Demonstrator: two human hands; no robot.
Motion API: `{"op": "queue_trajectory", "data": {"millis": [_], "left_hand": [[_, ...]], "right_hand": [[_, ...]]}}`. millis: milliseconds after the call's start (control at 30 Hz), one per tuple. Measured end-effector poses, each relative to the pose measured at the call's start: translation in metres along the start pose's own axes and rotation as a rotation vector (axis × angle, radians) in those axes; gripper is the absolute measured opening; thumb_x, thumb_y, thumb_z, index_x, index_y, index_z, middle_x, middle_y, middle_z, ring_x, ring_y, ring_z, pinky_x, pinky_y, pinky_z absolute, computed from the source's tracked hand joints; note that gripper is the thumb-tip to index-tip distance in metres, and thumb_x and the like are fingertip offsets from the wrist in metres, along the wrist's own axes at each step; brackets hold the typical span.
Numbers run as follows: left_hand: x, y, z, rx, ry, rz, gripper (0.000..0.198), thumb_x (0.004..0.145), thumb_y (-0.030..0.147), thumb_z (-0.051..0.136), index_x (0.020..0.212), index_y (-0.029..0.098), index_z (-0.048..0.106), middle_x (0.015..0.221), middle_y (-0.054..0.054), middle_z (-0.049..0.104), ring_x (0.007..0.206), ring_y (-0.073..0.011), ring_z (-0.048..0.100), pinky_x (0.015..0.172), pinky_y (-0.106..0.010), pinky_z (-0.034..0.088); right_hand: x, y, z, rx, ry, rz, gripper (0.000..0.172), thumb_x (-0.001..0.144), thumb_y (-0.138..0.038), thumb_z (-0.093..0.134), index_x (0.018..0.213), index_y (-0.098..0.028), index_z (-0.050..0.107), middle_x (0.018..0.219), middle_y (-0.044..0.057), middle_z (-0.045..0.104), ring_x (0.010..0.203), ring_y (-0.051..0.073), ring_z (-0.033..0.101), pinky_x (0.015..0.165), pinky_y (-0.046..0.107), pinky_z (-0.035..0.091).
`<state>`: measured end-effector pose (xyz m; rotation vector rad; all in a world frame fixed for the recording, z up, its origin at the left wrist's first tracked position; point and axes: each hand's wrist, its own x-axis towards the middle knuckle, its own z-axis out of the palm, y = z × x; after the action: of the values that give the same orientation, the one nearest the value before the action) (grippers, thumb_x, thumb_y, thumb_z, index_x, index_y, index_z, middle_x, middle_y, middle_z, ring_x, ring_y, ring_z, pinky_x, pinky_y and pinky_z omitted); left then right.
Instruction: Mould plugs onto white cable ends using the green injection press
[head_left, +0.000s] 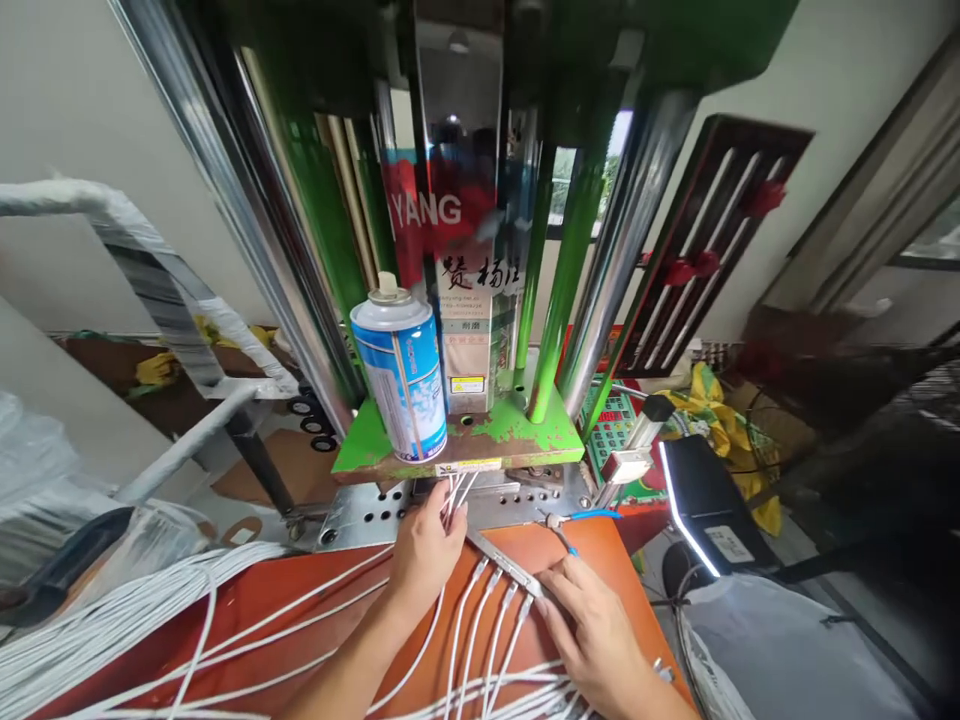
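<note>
My left hand (426,548) is closed around a few white cables (454,494) that run up into the slot under the green press plate (517,436). My right hand (594,632) rests with fingers curled on a narrow metal bar (504,563) that carries several white cable ends with moulded plugs (487,578). The bar lies slanted on the orange bench top (525,540), between the two hands. More white cables (225,620) trail back across the bench towards me.
A blue-and-white spray can (401,372) stands on the left of the green plate. Chrome and green columns (592,250) rise behind it. A bundle of white cables (90,630) lies at the left. A black lamp with a lit strip (694,500) sits at the right.
</note>
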<state>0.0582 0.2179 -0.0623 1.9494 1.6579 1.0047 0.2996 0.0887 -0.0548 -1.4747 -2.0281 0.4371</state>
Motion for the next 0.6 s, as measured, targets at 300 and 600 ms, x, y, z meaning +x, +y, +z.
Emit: {"op": "queue_trajectory", "data": {"millis": [300, 600], "left_hand": [[0.003, -0.009, 0.007, 0.053, 0.025, 0.044, 0.038, 0.098, 0.039, 0.051, 0.126, 0.017, 0.065, 0.113, -0.014, 0.079, 0.094, -0.0294, 0.077, 0.090, -0.041, 0.058], [0.003, 0.005, 0.001, 0.139, 0.005, 0.045, 0.035, 0.097, 0.032, 0.061, 0.128, 0.016, 0.065, 0.096, -0.010, 0.079, 0.092, -0.0284, 0.077, 0.088, -0.037, 0.058]], "right_hand": [[0.060, -0.009, -0.031, -0.093, 0.096, -0.073, 0.028, 0.110, -0.032, 0.046, 0.131, -0.021, 0.061, 0.123, 0.015, 0.065, 0.112, 0.027, 0.065, 0.099, 0.043, 0.056], [0.236, 0.017, -0.013, -0.305, 0.023, -0.045, 0.024, 0.106, -0.023, 0.050, 0.118, -0.016, 0.069, 0.120, 0.013, 0.070, 0.111, 0.026, 0.065, 0.100, 0.041, 0.052]]}}
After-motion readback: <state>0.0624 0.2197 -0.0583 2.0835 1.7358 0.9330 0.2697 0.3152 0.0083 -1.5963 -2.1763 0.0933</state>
